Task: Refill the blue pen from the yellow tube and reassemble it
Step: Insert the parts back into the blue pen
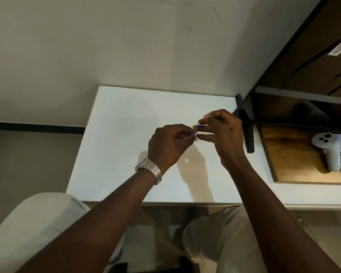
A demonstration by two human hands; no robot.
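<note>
One blue pen (195,131) was up above the white table (126,119), the left hand (169,144) clenched round its barrel. The right hand (222,131) pinched its upper tip with its fingers (205,120). One metal watch (149,169) sat on the left wrist. One white controller (328,150) lay well right of the fingers; no writing was legible.

— How's the light?
— Dim room, but the white table (126,119) is lit brightly from above and reads as the brightest area; the wall (106,46) falls off to a dull grey.
— Shadows?
— Soft ones of the hands and forearms lie on the tabletop just below them. The shelf (295,115) at right is nearly black.
— Sharpness?
— Centre fairly crisp; straight edges bow and lean toward the corners, and the lower edge goes soft
</note>
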